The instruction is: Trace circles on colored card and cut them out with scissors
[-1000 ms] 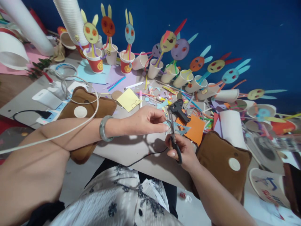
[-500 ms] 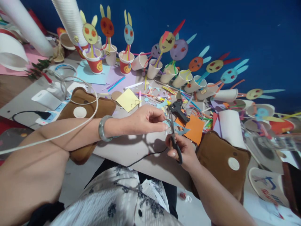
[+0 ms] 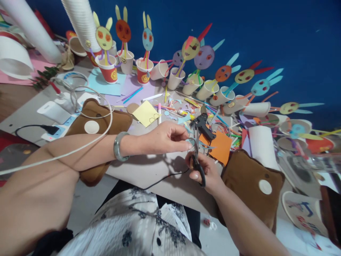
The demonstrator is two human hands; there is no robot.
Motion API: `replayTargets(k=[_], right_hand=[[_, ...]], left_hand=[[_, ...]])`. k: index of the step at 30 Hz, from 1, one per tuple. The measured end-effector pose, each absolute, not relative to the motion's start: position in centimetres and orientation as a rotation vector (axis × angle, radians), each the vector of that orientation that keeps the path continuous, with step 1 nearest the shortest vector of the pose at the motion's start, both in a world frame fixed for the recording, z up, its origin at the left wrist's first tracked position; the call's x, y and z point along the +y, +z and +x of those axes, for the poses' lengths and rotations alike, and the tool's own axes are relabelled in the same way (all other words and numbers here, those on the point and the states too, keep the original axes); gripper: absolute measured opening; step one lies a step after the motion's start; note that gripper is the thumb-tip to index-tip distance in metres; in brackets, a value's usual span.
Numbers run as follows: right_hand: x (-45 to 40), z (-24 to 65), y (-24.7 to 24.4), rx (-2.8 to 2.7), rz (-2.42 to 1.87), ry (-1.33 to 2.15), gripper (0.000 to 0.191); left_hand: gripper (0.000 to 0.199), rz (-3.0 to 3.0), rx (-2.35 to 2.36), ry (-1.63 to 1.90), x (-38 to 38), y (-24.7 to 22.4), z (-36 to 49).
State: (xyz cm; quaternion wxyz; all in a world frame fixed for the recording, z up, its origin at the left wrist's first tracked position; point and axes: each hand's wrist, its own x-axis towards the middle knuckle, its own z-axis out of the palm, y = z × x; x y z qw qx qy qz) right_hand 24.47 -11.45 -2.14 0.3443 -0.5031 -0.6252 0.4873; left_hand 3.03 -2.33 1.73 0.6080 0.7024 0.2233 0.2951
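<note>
My left hand (image 3: 170,138), with a bracelet on the wrist, pinches a small piece of light blue paper (image 3: 190,142) between thumb and fingers. My right hand (image 3: 206,170) is closed round the black handles of a pair of scissors (image 3: 196,156), whose blades point up beside the paper at my left fingertips. How far the blades are apart is hard to tell. Just behind them a black glue gun (image 3: 204,126) lies on the table, next to an orange paper sheet (image 3: 221,145).
Paper cups (image 3: 137,71) holding rabbit-faced figures stand along the blue wall. Brown cushions (image 3: 249,181) lie on both sides. A yellow paper (image 3: 146,113), scraps and pens cover the table behind my hands. A white cable (image 3: 80,147) crosses above my left forearm.
The scissors have turned slightly and their blades look more upright. Less of the light blue paper shows beside them. The whole view has shifted slightly.
</note>
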Motion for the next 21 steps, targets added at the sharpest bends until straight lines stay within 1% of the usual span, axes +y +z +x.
replayTargets(k=[11, 21], right_hand=[[-11.44, 24.68, -2.45, -1.668, -1.301, 1.265, 0.064], [-11.42, 24.47, -2.4, -1.647, -1.319, 1.257, 0.067]], left_hand=[[0.022, 1.561, 0.518, 0.695, -2.51, 1.54, 3.24], [0.021, 1.52, 0.488, 0.693, -2.6, 1.42, 3.34]])
